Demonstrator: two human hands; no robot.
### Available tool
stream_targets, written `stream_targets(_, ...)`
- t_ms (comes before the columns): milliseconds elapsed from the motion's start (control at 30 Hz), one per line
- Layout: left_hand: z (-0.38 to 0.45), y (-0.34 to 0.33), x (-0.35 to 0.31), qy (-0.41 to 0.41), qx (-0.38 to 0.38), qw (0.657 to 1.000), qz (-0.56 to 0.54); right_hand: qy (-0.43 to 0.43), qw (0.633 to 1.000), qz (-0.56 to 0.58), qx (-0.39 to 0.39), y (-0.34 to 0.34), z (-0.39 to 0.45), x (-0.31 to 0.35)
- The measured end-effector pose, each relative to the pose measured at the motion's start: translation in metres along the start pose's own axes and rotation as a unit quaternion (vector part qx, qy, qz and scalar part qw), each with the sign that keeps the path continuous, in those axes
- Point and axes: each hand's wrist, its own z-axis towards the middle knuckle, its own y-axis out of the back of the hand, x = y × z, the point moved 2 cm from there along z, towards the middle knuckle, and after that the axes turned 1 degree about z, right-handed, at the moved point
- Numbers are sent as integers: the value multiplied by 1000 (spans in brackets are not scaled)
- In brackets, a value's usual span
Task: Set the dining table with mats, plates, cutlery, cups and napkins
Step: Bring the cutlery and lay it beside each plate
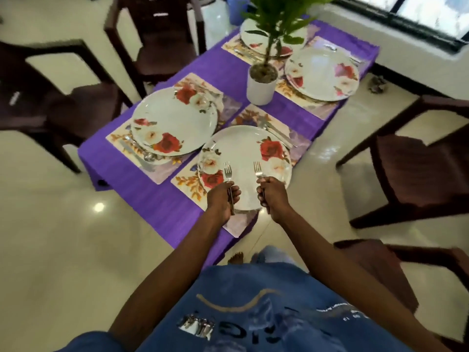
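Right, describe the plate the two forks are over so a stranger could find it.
On the purple table, four flowered plates sit on mats. The nearest plate, at the corner by the person, is the only one with both hands over it, the left hand and right hand each holding a fork.

Person seen from above. Bare forearms end in the left hand [222,196] and right hand [272,196]. Blue T-shirt [253,313] with a tan curved stroke across the chest, dark lettering below it and small white print at right. Bare foot [236,257] visible near the shirt hem.
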Motion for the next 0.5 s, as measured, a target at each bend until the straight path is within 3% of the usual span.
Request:
stream_targets(133, 9, 24, -16, -45, -124, 987, -89, 0, 994, -71, 84, -30, 26, 17)
stream_targets(267, 13, 45, -20, -74, -226, 965, -108, 4, 973, -148, 177, -57, 49, 30)
stream_targets(500, -10, 35, 0, -128, -307, 926, -178, 15, 909, -268, 318, -60, 76, 55)
